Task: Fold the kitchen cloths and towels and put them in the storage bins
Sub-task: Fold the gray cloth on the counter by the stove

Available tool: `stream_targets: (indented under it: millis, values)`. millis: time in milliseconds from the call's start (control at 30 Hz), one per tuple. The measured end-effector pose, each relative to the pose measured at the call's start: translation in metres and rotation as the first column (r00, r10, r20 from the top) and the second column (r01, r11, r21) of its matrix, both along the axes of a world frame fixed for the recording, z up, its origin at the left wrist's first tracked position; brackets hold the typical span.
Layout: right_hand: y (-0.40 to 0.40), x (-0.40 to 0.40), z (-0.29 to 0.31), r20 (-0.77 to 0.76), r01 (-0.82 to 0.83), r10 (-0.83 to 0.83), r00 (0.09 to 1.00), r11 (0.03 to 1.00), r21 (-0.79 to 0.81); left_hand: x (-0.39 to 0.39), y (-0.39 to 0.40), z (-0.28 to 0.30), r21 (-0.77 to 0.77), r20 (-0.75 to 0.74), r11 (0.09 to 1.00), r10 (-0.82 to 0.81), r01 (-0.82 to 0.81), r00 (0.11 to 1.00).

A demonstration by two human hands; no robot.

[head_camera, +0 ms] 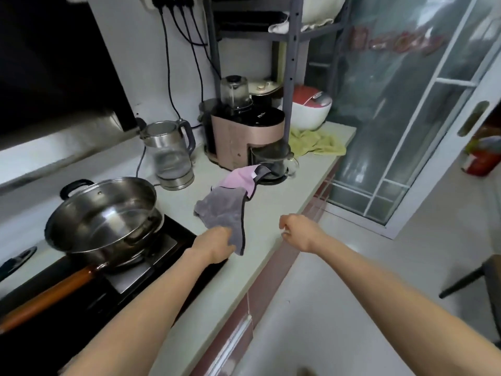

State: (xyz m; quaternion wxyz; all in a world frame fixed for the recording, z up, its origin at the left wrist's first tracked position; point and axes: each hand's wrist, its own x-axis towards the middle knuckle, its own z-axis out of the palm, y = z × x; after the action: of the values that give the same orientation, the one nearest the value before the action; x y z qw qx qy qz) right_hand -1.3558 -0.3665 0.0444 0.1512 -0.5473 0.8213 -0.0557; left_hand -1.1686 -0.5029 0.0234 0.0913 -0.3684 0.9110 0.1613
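Note:
A grey kitchen cloth [222, 210] lies crumpled on the pale countertop [271, 213], and my left hand [217, 244] grips its near corner, lifting that edge. Behind it a pink cloth [241, 179] lies partly under the grey one and against a machine's base. A yellow-green towel [315, 143] sits bunched at the far end of the counter. My right hand [296, 230] hovers over the counter's front edge with its fingers curled, holding nothing that I can see. No storage bin is in view.
A steel pot [105, 213] stands on the black stove [135, 272] at left, its wooden handle pointing towards me. A glass kettle [170, 156], a pink-brown blender machine [244, 134] and a rice cooker [310, 108] line the back. A glass sliding door [406, 104] is at right.

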Motion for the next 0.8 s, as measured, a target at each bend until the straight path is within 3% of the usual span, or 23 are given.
stream_targets:
  millis: [133,300,433,533,600,633,667,733,800]
  values:
    - [-0.078,-0.052,-0.030,-0.064,-0.149,0.152,0.986,0.987,0.056,-0.041,-0.037,-0.030,0.088,-0.021,0.988,0.132,-0.129,0.991]
    - [-0.177,-0.106,-0.067,-0.044,-0.294,0.300,0.953,0.951,0.095,-0.089,-0.056,-0.078,0.287,0.001,0.889,0.371,-0.356,0.929]
    - [-0.240,-0.123,-0.094,-0.060,-0.383,0.390,0.919,0.918,0.102,-0.110,-0.061,-0.099,0.184,0.114,0.857,0.468,-0.482,0.876]
    - [-0.270,-0.125,-0.122,-0.056,-0.417,0.427,0.903,0.899,0.132,-0.119,-0.058,-0.100,0.055,0.132,0.855,0.506,-0.516,0.852]
    - [-0.279,-0.124,-0.136,-0.049,-0.431,0.441,0.896,0.891,0.139,-0.119,-0.057,-0.104,0.056,0.085,0.816,0.571,-0.576,0.817]
    - [-0.283,-0.124,-0.142,-0.073,-0.442,0.451,0.889,0.890,0.112,-0.118,-0.058,-0.103,0.115,0.015,0.747,0.657,-0.654,0.753]
    - [-0.286,-0.125,-0.146,-0.086,-0.446,0.451,0.888,0.892,0.073,-0.114,-0.061,-0.103,0.219,-0.081,0.631,0.772,-0.744,0.631]
    - [-0.293,-0.125,-0.145,-0.048,-0.447,0.446,0.894,0.895,-0.005,-0.102,-0.065,-0.093,0.490,-0.215,0.343,0.938,-0.801,0.271]
    - [-0.302,-0.121,-0.139,0.069,-0.459,0.462,0.884,0.887,-0.061,-0.087,-0.061,-0.084,0.680,-0.243,0.150,0.970,-0.717,-0.027]
